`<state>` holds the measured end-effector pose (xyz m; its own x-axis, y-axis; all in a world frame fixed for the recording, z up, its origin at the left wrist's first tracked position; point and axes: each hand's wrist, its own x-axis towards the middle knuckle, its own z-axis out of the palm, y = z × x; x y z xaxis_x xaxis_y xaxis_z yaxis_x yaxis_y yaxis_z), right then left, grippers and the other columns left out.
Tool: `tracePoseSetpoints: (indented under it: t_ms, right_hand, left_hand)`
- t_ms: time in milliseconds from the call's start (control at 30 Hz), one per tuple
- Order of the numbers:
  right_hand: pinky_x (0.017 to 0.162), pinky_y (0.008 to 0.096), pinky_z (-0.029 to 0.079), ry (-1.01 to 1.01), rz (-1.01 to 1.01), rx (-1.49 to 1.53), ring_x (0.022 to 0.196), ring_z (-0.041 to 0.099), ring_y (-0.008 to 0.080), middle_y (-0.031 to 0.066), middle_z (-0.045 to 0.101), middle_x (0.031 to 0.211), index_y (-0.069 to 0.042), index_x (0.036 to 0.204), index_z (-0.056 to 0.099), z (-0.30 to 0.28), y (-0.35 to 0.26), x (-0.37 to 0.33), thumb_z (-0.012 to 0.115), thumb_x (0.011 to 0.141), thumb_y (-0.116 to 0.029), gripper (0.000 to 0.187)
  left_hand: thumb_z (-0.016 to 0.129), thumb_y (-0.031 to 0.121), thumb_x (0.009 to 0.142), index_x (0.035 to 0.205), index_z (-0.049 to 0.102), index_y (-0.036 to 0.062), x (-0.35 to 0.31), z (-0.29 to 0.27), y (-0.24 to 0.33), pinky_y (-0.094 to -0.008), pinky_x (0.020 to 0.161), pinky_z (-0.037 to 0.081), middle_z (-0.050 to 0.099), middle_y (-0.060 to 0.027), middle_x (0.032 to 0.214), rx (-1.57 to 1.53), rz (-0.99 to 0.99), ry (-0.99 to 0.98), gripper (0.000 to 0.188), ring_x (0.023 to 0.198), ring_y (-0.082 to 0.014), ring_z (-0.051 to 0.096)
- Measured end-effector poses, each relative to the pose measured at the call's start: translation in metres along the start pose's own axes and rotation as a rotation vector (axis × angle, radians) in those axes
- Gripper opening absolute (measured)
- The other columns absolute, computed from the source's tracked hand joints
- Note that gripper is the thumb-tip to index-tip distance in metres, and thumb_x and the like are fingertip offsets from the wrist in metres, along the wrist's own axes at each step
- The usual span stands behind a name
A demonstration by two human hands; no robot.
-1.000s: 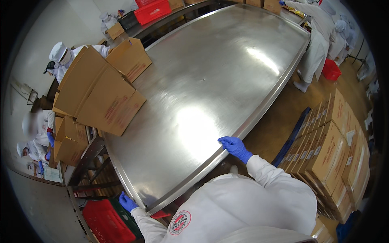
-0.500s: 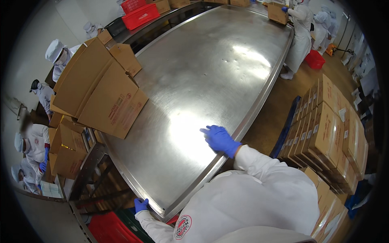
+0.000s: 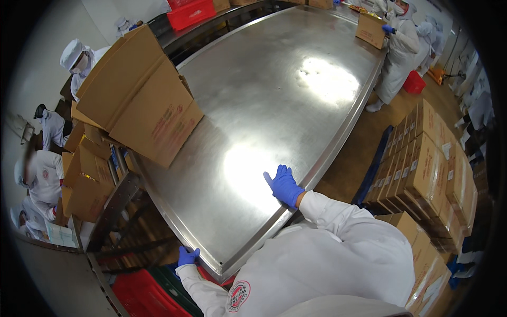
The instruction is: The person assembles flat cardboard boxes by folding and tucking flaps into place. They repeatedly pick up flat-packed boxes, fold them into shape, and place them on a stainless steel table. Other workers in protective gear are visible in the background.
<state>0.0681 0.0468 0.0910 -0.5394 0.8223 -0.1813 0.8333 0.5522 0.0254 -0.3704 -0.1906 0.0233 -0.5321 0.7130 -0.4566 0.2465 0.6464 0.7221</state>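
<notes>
My right hand (image 3: 285, 187), in a blue glove, lies palm down near the edge of a large steel table (image 3: 264, 95), fingers stretched out and thumb apart. It holds nothing. At the table's near left corner, my left hand (image 3: 188, 256), gloved in blue too, is closed over the rim, its thumb side on the metal; some of its fingers are hidden. A big open cardboard box (image 3: 153, 119) with raised flaps stands tilted at the table's left edge, away from both hands. Beside it a person in white (image 3: 79, 63) stands partly hidden by the box.
Sealed cartons (image 3: 422, 174) are stacked on a blue pallet (image 3: 374, 166) at right. Another open box (image 3: 90, 179) sits at left. Red and green crates (image 3: 142, 290) lie below the near left corner. A worker (image 3: 398, 58) handles a carton (image 3: 371, 30) at the far right end.
My right hand's fingers have straightened and turned away from me. My left hand stays at the corner. The tilted box at left has shifted rightward in view, and the far worker's carton has turned.
</notes>
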Motion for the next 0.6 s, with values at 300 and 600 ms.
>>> tracePoseSetpoints:
  t_ms: [300,600]
  right_hand:
    - [0.100,0.0631,0.032,-0.121,0.027,-0.008,0.125,0.033,0.0600,0.0498,0.032,0.129,0.005,0.146,0.012,-0.009,-0.004,0.006,0.074,0.066,-0.012,0.102]
    - [0.100,0.0630,0.032,-0.054,0.081,0.074,0.126,0.030,0.0609,0.0471,0.027,0.135,-0.008,0.147,0.023,0.003,-0.001,0.007,0.065,0.081,-0.022,0.080]
  left_hand:
    - [0.081,0.016,0.073,0.097,0.038,0.0095,0.007,0.004,-0.013,-0.0459,0.040,0.052,0.052,-0.0111,0.079,0.022,-0.007,0.009,0.050,0.057,-0.0253,0.056]
    - [0.080,0.019,0.074,0.096,0.038,0.0105,0.021,0.004,-0.039,-0.0450,0.039,0.052,0.051,-0.0107,0.075,0.148,0.128,0.063,0.049,0.053,-0.0243,0.054]
